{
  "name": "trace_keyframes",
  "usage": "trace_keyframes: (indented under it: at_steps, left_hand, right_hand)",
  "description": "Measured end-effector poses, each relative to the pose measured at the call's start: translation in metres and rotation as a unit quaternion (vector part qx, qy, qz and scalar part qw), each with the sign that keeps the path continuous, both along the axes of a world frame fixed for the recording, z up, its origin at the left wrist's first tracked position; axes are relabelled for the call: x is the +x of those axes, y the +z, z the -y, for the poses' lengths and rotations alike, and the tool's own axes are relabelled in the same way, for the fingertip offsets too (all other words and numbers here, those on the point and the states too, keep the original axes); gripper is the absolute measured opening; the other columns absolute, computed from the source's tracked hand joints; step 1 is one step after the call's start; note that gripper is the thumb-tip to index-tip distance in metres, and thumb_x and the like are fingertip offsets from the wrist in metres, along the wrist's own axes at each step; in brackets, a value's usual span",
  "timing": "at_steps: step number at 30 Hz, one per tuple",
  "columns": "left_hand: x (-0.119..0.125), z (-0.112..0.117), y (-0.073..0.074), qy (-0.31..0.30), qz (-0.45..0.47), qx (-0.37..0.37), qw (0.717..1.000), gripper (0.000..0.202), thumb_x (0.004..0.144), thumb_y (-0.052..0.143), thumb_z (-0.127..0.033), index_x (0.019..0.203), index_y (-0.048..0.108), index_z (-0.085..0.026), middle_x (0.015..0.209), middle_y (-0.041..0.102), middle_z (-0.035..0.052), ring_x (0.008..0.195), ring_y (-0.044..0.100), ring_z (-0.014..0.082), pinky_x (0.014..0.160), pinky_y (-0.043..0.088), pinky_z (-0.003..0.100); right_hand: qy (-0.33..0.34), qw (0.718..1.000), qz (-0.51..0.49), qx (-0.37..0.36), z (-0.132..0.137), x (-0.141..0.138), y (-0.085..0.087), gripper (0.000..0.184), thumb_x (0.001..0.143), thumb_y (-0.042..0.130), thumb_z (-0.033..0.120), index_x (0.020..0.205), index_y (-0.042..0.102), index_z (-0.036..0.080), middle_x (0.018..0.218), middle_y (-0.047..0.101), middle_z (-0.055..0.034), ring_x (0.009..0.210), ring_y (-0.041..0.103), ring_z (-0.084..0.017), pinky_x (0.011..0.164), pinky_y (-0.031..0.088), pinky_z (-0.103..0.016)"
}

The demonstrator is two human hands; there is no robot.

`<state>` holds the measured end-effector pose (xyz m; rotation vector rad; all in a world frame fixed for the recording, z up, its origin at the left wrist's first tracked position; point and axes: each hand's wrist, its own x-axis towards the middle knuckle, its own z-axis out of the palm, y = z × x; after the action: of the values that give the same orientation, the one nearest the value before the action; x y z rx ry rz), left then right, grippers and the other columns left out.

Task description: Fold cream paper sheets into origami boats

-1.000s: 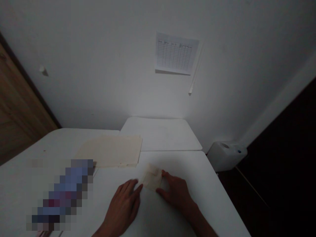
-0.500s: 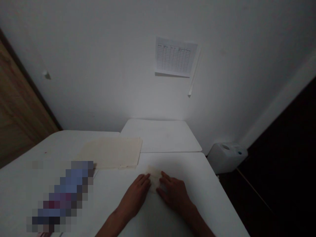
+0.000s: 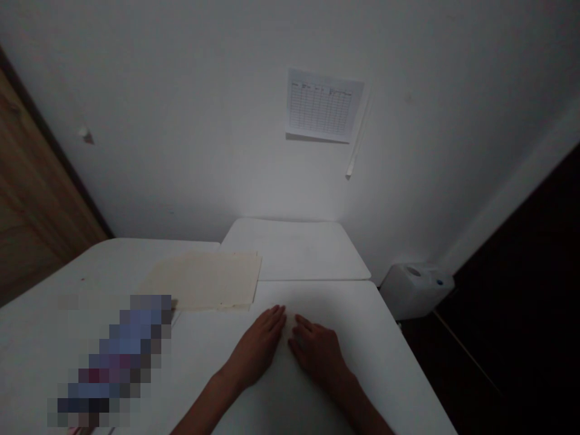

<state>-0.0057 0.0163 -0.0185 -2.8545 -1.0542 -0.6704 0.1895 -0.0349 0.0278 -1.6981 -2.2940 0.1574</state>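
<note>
A small cream piece of thin sheet lies on the white table, and little of it shows between my hands. My left hand rests over its left side, fingers stretched out and side by side. On the other side, my right hand has its fingertips down at the piece's right edge, fingers slightly bent and apart. Neither hand grips anything that I can see. Beyond my left hand lies a larger cream sheet, flat on the table.
A pixelated blue and purple item is at the left of the table. A printed chart hangs on the wall. To the right, below the table edge, stands a white plastic container. A wooden panel borders the left.
My left hand has slid forward and slightly right, covering most of the small cream piece. My right hand has hardly moved.
</note>
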Motion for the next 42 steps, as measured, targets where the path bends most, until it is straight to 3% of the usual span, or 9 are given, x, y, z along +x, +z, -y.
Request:
trace_keyframes:
  at_steps: [6, 9, 14, 21, 27, 35, 42]
  left_hand:
    - [-0.001, -0.005, -0.002, -0.002, -0.044, -0.046, 0.998, 0.055, 0.087, 0.039, -0.008, 0.142, 0.036, -0.016, 0.149, 0.037, 0.0095, 0.137, 0.032, 0.0203, 0.11, 0.035, 0.039]
    - [-0.001, -0.002, 0.0, 0.018, -0.053, -0.036, 0.998, 0.049, 0.094, 0.036, -0.017, 0.143, 0.035, -0.016, 0.15, 0.034, 0.0096, 0.137, 0.032, 0.0208, 0.111, 0.033, 0.04]
    - [-0.008, 0.009, 0.007, 0.043, -0.067, -0.013, 0.997, 0.053, 0.098, 0.034, -0.037, 0.146, 0.028, -0.016, 0.152, 0.029, 0.01, 0.139, 0.028, 0.0231, 0.112, 0.029, 0.043]
    - [-0.022, 0.024, 0.018, 0.07, -0.083, -0.014, 0.994, 0.054, 0.098, 0.033, -0.039, 0.147, 0.027, -0.016, 0.151, 0.029, 0.0103, 0.138, 0.03, 0.0241, 0.112, 0.028, 0.046]
    - [-0.03, 0.029, 0.014, 0.08, -0.057, -0.007, 0.995, 0.051, 0.096, 0.039, -0.039, 0.141, 0.04, -0.015, 0.145, 0.041, 0.0122, 0.133, 0.039, 0.027, 0.109, 0.036, 0.047]
    - [-0.032, 0.019, 0.015, 0.025, -0.01, 0.002, 1.0, 0.035, 0.09, 0.055, -0.038, 0.118, 0.06, -0.019, 0.136, 0.053, 0.0114, 0.125, 0.049, 0.0288, 0.099, 0.048, 0.044]
    - [-0.018, 0.012, 0.024, -0.036, -0.036, 0.005, 0.999, 0.044, 0.09, 0.051, -0.024, 0.133, 0.047, -0.019, 0.145, 0.042, 0.0116, 0.132, 0.041, 0.0273, 0.104, 0.042, 0.044]
  right_hand:
    - [0.024, 0.999, 0.014, -0.029, -0.005, -0.001, 0.004, 0.045, 0.092, 0.044, 0.033, 0.135, 0.043, 0.02, 0.131, 0.057, -0.0102, 0.097, 0.065, -0.022, 0.083, 0.05, -0.033]
    - [0.024, 0.999, 0.009, -0.034, -0.006, -0.001, 0.006, 0.051, 0.092, 0.043, 0.033, 0.14, 0.037, 0.02, 0.13, 0.058, -0.0103, 0.095, 0.067, -0.023, 0.081, 0.05, -0.032]
    - [0.005, 0.999, -0.005, -0.036, -0.003, 0.0, 0.003, 0.052, 0.092, 0.045, 0.035, 0.14, 0.038, 0.019, 0.127, 0.06, -0.0101, 0.095, 0.067, -0.023, 0.08, 0.05, -0.031]
    - [-0.031, 0.999, 0.006, -0.034, 0.001, 0.007, -0.007, 0.048, 0.095, 0.039, 0.035, 0.141, 0.038, 0.021, 0.125, 0.062, -0.0091, 0.089, 0.068, -0.022, 0.073, 0.05, -0.031]
    - [-0.023, 1.0, 0.006, -0.01, -0.001, 0.008, -0.004, 0.041, 0.098, 0.035, 0.032, 0.137, 0.042, 0.021, 0.118, 0.066, -0.0084, 0.088, 0.068, -0.021, 0.072, 0.048, -0.028]
    - [-0.01, 1.0, 0.026, -0.003, -0.008, 0.013, 0.002, 0.03, 0.097, 0.038, 0.03, 0.122, 0.053, 0.025, 0.091, 0.073, -0.0045, 0.078, 0.069, -0.019, 0.066, 0.044, -0.023]
    - [0.013, 1.0, -0.006, -0.001, -0.012, 0.017, 0.007, 0.028, 0.093, 0.044, 0.026, 0.119, 0.055, 0.028, 0.099, 0.072, -0.0025, 0.087, 0.068, -0.018, 0.075, 0.044, -0.024]
